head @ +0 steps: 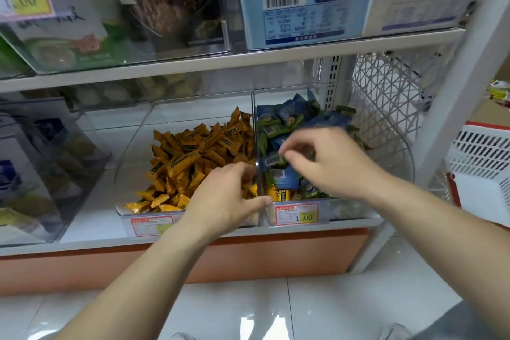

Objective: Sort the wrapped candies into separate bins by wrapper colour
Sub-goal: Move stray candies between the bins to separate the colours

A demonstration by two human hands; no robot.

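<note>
On the lower shelf (91,218), left of centre, the orange bin (132,152) holds a heap of orange-wrapped candies (193,157). The left grip (226,196) sits at that bin's front right corner, fingers curled down into the heap and thumb laid along the front edge. Whether it encloses a candy cannot be told.

Just right of the clear divider (255,124), the mixed bin (397,163) carries blue and green candies (292,119). A few stray orange candies (281,194) lie low at its front, behind the price label (296,214). The right grip (328,163) hovers over this pile, fingertips bent close above a barcoded wrapper; a pinch is possible but not confirmed.

Assessment: sorting is incomplete.

Risks noted:
- The strays lie under blue wrappers, so digging could spill pieces over the low front edge.
- Slick wrappers may slip from a light pinch.
- Blue and green share one bin, and that mix could be overlooked.
</note>
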